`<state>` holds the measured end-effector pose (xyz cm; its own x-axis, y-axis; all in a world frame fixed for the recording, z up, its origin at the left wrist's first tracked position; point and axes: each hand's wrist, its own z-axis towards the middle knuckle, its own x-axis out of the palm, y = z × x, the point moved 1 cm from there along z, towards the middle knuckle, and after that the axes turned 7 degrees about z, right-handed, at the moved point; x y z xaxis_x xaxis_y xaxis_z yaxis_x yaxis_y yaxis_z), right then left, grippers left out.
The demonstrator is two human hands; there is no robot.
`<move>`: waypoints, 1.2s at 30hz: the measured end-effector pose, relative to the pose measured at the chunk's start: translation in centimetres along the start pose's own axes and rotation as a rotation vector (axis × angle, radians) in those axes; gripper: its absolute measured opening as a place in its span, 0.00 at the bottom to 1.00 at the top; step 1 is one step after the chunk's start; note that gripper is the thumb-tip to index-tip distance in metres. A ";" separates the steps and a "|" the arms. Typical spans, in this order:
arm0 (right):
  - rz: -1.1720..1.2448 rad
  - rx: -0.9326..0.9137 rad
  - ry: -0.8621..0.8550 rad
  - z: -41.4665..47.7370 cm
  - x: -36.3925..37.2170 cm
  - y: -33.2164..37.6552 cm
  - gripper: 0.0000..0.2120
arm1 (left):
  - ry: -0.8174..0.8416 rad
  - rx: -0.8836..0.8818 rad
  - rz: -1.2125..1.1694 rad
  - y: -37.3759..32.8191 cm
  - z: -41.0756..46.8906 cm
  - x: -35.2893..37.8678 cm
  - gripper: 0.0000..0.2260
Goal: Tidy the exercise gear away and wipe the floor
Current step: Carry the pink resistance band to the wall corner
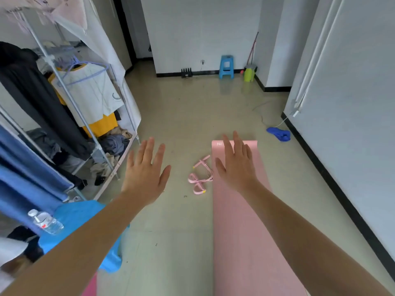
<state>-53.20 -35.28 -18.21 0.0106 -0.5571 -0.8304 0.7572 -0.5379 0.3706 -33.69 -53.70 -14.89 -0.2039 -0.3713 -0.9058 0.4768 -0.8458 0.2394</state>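
left hand [145,174]: spread wide, empty
right hand [237,165]: likewise, over mat [245,231]
mat: unrolled flat, 5 o'clock
puller [201,175]: just beside mat, its 9 o'clock
risk: rolling mat could snag puller

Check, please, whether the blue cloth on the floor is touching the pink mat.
Apart. The head view shows a strip of bare floor between the blue cloth and the far right corner of the pink mat.

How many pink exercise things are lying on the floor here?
2 for sure: the long mat on the right, and the pedal pull band at its left edge. A pink sliver at the bottom edge may be a third.
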 end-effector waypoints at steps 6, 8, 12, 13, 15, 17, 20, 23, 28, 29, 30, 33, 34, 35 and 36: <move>-0.052 -0.025 0.071 13.1 9.3 2.4 0.34 | -0.002 -0.034 -0.075 8.4 10.8 9.2 0.28; -0.080 0.007 0.096 17.1 13.0 2.3 0.34 | 0.024 0.001 -0.081 10.8 14.6 13.1 0.29; -0.142 0.109 0.156 24.4 18.4 1.6 0.33 | 0.070 0.087 -0.105 15.6 23.3 19.1 0.29; -0.158 0.135 0.163 26.1 19.1 1.4 0.32 | 0.079 0.112 -0.106 16.6 25.8 20.2 0.29; -0.198 0.211 0.159 29.3 19.8 0.5 0.32 | 0.103 0.180 -0.107 18.0 31.5 22.3 0.29; -0.209 0.306 0.136 31.7 19.9 -0.8 0.31 | 0.121 0.235 -0.124 18.1 37.0 24.1 0.28; -0.230 0.420 0.092 33.9 20.7 -3.7 0.31 | 0.124 0.347 -0.161 16.0 43.9 27.1 0.27; -0.249 0.560 0.079 35.7 22.7 -7.7 0.32 | 0.137 0.488 -0.149 12.5 50.0 31.4 0.27; -0.214 0.794 0.089 39.7 27.6 -15.2 0.32 | 0.245 0.636 -0.156 6.3 58.8 38.8 0.28; -0.205 0.833 0.097 40.9 28.5 -16.8 0.32 | 0.264 0.661 -0.151 5.4 60.6 40.1 0.28; -0.193 0.871 0.111 42.1 29.3 -18.2 0.32 | 0.283 0.686 -0.139 4.7 62.5 41.3 0.28; -0.157 0.964 0.158 46.3 31.5 -21.5 0.32 | 0.269 0.762 -0.122 3.7 68.6 44.0 0.28; -0.147 0.991 0.161 47.8 32.0 -22.3 0.32 | 0.257 0.785 -0.110 3.4 70.9 44.6 0.28; -0.135 1.020 0.161 49.3 32.5 -23.1 0.31 | 0.253 0.798 -0.102 3.0 73.2 45.4 0.28; -0.124 1.045 0.165 50.8 33.1 -23.8 0.31 | 0.251 0.803 -0.102 2.7 75.4 46.2 0.28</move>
<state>-104.03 -73.04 -33.34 0.1195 -0.4108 -0.9039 -0.1767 -0.9046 0.3878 -106.27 -102.00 -29.78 0.0280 -0.2623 -0.9646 -0.3050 -0.9212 0.2417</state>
